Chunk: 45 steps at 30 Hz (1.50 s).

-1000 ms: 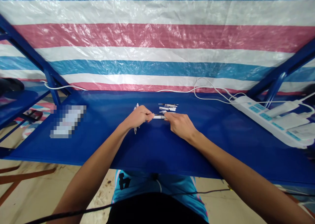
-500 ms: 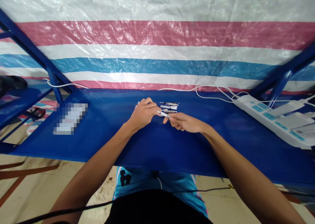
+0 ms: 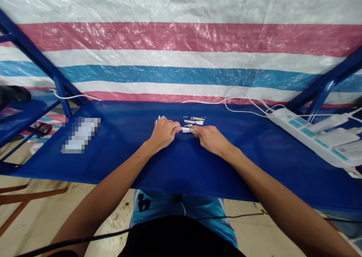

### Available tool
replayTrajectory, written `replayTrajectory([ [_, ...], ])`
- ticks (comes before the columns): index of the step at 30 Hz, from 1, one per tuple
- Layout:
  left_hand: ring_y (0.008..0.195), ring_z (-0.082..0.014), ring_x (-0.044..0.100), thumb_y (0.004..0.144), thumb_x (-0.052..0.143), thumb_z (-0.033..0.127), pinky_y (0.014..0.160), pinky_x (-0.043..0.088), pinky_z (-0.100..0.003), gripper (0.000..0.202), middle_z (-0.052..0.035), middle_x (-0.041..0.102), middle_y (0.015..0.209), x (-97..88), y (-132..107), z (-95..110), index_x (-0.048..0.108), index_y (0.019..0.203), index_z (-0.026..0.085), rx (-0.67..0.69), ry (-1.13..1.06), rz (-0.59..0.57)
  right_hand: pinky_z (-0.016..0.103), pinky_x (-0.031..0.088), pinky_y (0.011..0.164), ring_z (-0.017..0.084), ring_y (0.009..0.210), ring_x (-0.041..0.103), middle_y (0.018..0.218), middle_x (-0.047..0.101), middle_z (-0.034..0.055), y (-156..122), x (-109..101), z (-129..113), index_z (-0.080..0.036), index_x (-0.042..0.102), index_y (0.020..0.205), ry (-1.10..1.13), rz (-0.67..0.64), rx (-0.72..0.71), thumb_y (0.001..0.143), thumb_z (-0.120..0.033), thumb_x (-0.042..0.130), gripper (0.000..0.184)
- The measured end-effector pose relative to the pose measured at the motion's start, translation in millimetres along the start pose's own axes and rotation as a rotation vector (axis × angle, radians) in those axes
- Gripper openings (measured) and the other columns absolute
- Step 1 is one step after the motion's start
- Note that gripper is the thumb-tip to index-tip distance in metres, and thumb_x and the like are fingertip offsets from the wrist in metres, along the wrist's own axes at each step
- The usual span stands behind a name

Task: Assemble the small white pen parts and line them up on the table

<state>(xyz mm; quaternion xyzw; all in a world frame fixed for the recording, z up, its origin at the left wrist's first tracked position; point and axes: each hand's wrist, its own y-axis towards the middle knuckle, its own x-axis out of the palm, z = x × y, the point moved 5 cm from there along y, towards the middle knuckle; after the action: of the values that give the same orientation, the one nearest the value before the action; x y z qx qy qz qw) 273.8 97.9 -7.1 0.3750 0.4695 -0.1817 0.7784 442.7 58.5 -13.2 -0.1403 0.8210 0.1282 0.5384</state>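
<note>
A white pen (image 3: 186, 129) is stretched level between my two hands, just over the blue table (image 3: 169, 166). My left hand (image 3: 165, 132) is closed on its left end, fingers pinched together. At the right end my right hand (image 3: 212, 138) pinches it between thumb and fingers, knuckles up. Right behind the pen lie several slim pen parts (image 3: 195, 118), white and dark, roughly side by side. Some white pieces (image 3: 157, 119) show past my left hand, which covers most of them.
A white power strip (image 3: 308, 136) with plugged-in adapters lies on the right. White cables (image 3: 246, 98) run along the back edge. A blurred-out pale rectangular item (image 3: 82, 135) rests on the left. Blue metal frame bars (image 3: 62, 93) rise at both sides, before a striped sheet (image 3: 181, 38).
My right hand has turned from palm-up to knuckles-up on the pen. The pen has gone from slanted to nearly level. My left hand has shifted slightly to the left.
</note>
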Motion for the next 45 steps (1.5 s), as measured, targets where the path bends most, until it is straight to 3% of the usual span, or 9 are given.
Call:
replayTrajectory([
  [3,0.065,-0.0193,0.058,0.101,0.045,0.03,0.076,0.04,-0.035,0.037,-0.0012,0.069,0.066,-1.1,3,-4,0.071,0.077,0.02,-0.061,-0.048,-0.029,0.03,0.034,0.066,0.022,0.074,0.063,0.088,0.073,0.0096,2,-1,0,-0.021,0.065,0.095,-0.005,0.01,0.0,0.1,-0.018,0.045,0.02],
  [7,0.071,-0.02,0.061,0.101,0.047,0.035,0.08,0.042,-0.035,0.035,-0.0027,0.074,0.074,-7.2,5,-4,0.073,0.084,0.02,-0.026,-0.094,0.021,0.031,0.042,0.075,0.025,0.086,0.068,0.099,0.075,0.0114,4,-7,3,-0.02,0.068,0.102,0.116,0.089,-0.062,0.104,-0.026,0.044,0.024],
  [15,0.082,-0.0229,0.066,0.103,0.049,0.041,0.081,0.045,-0.036,0.035,-0.006,0.079,0.087,-8.6,2,-4,0.075,0.091,0.021,-0.001,-0.134,0.07,0.029,0.04,0.071,0.019,0.071,0.061,0.079,0.068,0.004,3,-14,6,-0.021,0.066,0.091,0.3,0.174,-0.101,0.103,-0.039,0.046,0.029],
  [20,0.086,-0.0235,0.067,0.102,0.053,0.039,0.083,0.047,-0.037,0.028,-0.0065,0.08,0.092,-10.5,2,-2,0.074,0.097,0.02,0.016,-0.151,0.099,0.029,0.037,0.067,0.019,0.068,0.058,0.075,0.066,0.0034,3,-15,7,-0.021,0.063,0.085,0.309,0.208,-0.047,0.103,-0.039,0.045,0.031],
  [27,0.088,-0.0243,0.066,0.099,0.059,0.033,0.084,0.048,-0.038,0.02,-0.0068,0.078,0.091,-10.0,1,-4,0.073,0.099,0.02,0.031,-0.154,0.13,0.028,0.037,0.065,0.018,0.063,0.056,0.072,0.066,0.0018,4,-13,6,-0.021,0.066,0.089,0.322,0.212,-0.038,0.099,-0.033,0.05,0.022],
  [45,0.087,-0.0246,0.068,0.099,0.06,0.034,0.085,0.051,-0.039,0.02,-0.0061,0.078,0.091,-7.2,2,-8,0.075,0.097,0.021,0.008,-0.181,0.105,0.027,0.041,0.062,0.015,0.059,0.056,0.07,0.067,0.0004,5,-12,8,-0.022,0.066,0.086,0.355,0.304,-0.092,0.098,-0.03,0.057,0.016],
])
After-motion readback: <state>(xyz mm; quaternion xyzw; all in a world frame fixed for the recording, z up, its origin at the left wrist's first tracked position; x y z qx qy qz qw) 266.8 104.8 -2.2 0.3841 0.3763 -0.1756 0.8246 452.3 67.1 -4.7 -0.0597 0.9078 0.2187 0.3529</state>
